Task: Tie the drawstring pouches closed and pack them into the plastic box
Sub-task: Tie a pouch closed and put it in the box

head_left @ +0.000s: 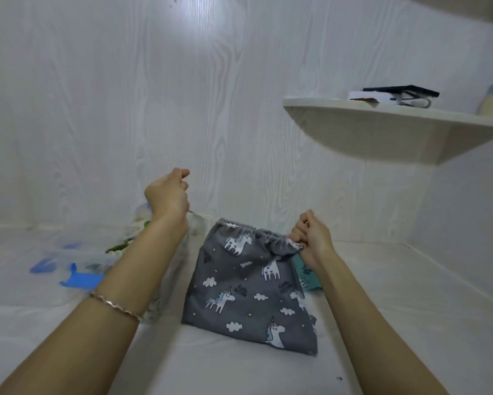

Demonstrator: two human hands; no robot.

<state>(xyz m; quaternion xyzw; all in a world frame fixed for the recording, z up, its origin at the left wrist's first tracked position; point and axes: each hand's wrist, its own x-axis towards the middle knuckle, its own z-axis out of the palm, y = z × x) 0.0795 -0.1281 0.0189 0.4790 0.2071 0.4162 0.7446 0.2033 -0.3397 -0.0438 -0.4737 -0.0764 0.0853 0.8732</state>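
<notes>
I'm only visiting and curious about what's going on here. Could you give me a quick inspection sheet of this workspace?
Surface: white tabletop.
Job's things: grey unicorn pouch held upright, mouth partly gathered; teal pouch behind it; clear plastic box at left.
Clutter: blue clips beside the box.
Grips: left hand pulls the drawstring leftward; right hand grips the pouch's gathered mouth.
Cables: nothing seen.
Surroundings: white wood-grain wall; corner shelf holding a dark flat item.

L hand (166, 192) & R hand (313, 238) pull grey pouch (239, 292) drawstring (204, 215) taut.
</notes>
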